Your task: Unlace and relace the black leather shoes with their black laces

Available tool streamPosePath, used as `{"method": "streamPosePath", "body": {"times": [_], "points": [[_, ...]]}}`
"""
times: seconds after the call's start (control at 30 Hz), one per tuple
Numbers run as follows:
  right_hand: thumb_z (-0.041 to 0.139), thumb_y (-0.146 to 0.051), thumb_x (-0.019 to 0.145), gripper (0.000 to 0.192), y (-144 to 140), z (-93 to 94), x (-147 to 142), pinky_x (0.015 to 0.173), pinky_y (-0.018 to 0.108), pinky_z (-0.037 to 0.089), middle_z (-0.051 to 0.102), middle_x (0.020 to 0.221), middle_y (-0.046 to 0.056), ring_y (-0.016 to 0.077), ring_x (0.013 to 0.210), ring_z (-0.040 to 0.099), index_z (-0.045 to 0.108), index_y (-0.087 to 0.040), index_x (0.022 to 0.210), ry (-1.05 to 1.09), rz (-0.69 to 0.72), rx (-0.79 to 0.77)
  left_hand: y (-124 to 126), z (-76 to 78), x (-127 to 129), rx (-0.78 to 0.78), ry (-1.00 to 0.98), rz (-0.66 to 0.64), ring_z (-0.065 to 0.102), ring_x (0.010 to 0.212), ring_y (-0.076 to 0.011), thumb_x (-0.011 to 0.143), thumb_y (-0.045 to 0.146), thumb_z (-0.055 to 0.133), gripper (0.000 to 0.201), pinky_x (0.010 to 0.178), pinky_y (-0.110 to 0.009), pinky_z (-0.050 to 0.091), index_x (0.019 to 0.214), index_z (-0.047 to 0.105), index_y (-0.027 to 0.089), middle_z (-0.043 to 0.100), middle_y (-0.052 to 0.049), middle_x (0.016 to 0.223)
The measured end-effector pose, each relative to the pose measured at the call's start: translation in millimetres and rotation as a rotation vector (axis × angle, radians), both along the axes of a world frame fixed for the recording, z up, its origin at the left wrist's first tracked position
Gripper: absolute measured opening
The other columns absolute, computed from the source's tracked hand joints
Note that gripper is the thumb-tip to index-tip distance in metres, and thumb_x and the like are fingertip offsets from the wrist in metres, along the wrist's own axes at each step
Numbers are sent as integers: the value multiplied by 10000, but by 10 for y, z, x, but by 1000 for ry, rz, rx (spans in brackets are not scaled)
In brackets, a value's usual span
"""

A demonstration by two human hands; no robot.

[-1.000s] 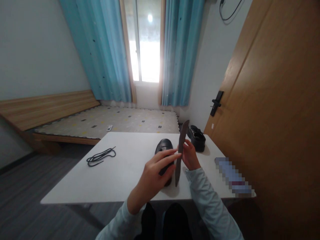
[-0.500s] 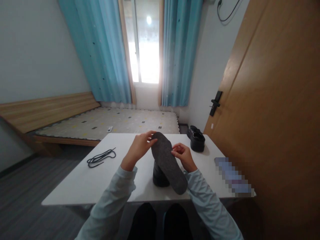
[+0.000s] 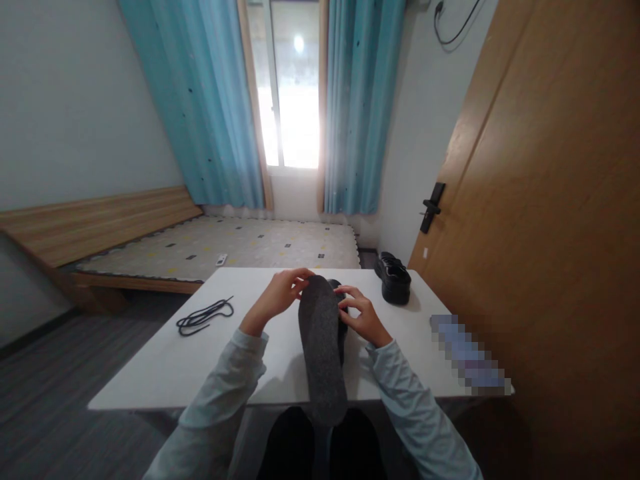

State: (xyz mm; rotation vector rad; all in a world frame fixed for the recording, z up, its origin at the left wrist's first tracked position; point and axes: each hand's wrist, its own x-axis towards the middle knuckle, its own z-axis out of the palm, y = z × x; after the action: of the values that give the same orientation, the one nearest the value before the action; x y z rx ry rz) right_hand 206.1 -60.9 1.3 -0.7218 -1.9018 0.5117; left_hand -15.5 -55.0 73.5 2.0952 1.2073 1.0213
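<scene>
- Insole point(image 3: 323, 347) is being held over the white table point(image 3: 165, 367), its grey felt face turned up and its near end hanging past the table's front edge.
- Left hand point(image 3: 277, 297) is pinching the far end of the insole from the left, fingers closed on its rim.
- Right hand point(image 3: 363, 317) is gripping the same far end from the right, fingertips pressed on the edge.
- Black shoe point(image 3: 341, 313) is sitting on the table beneath the insole, mostly hidden by it.
- Second black shoe point(image 3: 394, 278) is standing near the table's far right corner.
- Black shoelace point(image 3: 204, 315) is lying loosely coiled on the table's left side, well apart from both hands.
</scene>
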Motion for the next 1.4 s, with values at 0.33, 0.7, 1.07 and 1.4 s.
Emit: {"method": "streamPosePath", "body": {"times": [0.33,0.7,1.07,1.4], "points": [[655,-156,674,348,112,-47,-22,917,394,420,628,1071,64,229,1021,567,578,-210,1010,-44,-54,-78,-83,-67,185,51,73,-126,658,769,-155,821,207,491,225,662,-270,562,951,671,175,694,-45,867],[658,-192,717,104,257,112,8,770,323,472,706,841,27,206,804,644,688,-212,815,-258,-142,-34,-73,-239,382,273,575,-69,629,891,-205,802,151,558,267,799,-309,498,1027,676,233,686,-63,932],[615,-213,778,83,481,213,43,700,257,495,718,788,19,165,740,668,696,-202,793,-376,-78,-75,-96,-227,396,284,683,-47,665,858,-187,827,128,527,224,794,-276,498,968,678,215,712,-37,950],[589,-259,810,115,549,211,30,631,231,440,695,755,22,141,646,631,659,-173,779,-380,-134,-43,-162,-169,393,353,837,-66,672,754,-171,843,173,540,166,662,-242,471,911,658,267,705,4,905]]}}
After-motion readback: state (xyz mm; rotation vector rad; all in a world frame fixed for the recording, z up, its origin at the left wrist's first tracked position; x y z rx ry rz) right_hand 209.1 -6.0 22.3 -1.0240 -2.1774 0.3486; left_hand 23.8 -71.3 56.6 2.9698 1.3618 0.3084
